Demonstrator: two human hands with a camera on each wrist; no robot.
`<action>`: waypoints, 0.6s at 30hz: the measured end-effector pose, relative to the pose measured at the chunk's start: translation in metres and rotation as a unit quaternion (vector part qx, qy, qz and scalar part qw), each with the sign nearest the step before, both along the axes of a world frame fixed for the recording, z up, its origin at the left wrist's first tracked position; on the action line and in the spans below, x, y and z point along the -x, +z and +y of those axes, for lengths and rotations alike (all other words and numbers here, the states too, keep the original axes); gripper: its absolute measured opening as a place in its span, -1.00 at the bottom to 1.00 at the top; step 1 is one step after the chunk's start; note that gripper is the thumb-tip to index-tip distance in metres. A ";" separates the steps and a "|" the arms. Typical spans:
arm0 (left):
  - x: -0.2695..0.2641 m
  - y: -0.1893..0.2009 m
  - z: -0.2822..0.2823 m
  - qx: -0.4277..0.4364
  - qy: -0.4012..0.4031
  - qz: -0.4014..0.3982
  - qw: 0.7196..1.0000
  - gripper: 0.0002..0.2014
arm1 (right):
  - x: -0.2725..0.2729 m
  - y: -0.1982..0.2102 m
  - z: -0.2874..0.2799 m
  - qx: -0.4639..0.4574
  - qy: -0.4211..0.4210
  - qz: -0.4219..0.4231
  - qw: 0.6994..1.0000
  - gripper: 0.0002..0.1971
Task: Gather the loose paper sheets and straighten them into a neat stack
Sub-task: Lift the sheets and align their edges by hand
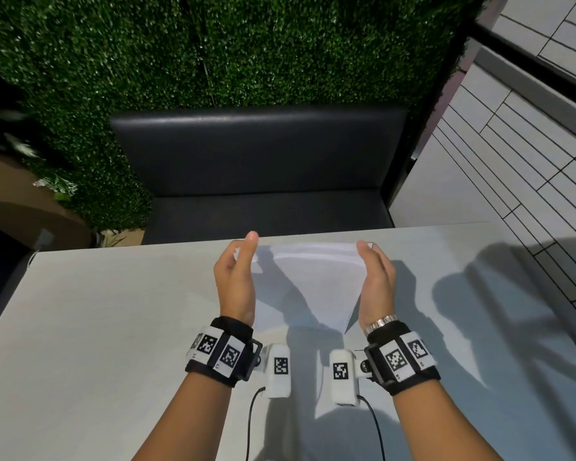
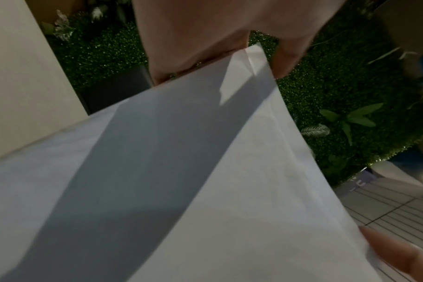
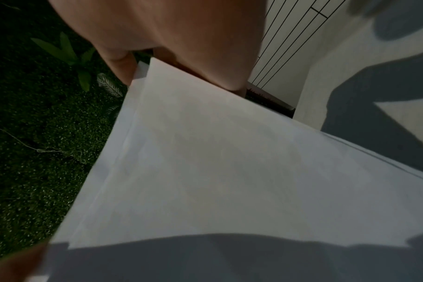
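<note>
A sheaf of white paper sheets (image 1: 308,281) is held up between both hands over the white table (image 1: 113,311), its lower corner pointing down toward me near the tabletop. My left hand (image 1: 241,261) grips the left edge and my right hand (image 1: 374,267) grips the right edge. In the left wrist view the thumb and fingers of the left hand (image 2: 217,38) pinch the far corner of the paper sheets (image 2: 229,190). In the right wrist view the right hand (image 3: 181,38) does the same to its corner of the paper sheets (image 3: 217,162), whose edges are slightly staggered.
A dark padded bench (image 1: 256,154) stands behind the table's far edge, backed by a green hedge wall (image 1: 213,44). A white tiled surface (image 1: 529,144) lies to the right. Hard shadows fall across the tabletop on the right.
</note>
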State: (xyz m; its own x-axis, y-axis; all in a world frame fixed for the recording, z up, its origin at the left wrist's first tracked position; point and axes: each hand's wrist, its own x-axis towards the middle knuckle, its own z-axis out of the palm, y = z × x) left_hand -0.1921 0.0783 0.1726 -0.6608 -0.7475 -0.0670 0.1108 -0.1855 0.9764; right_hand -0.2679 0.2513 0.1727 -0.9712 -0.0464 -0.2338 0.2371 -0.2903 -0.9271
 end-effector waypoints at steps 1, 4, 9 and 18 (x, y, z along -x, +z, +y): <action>0.001 -0.001 0.000 0.008 0.009 -0.002 1.000 -0.66 | -0.001 0.004 0.001 -0.003 0.007 0.024 1.000 -0.76; 0.001 -0.006 -0.003 0.025 0.023 -0.023 0.999 -0.88 | -0.001 0.003 0.001 -0.044 0.008 0.057 0.997 -0.81; -0.002 -0.021 -0.008 0.024 -0.029 -0.001 0.999 -0.88 | 0.001 -0.006 0.001 -0.075 0.022 0.079 0.994 -0.88; -0.011 -0.052 -0.022 -0.002 -0.168 -0.084 0.982 -0.52 | 0.011 -0.032 0.015 -0.175 0.165 -0.029 0.970 -0.59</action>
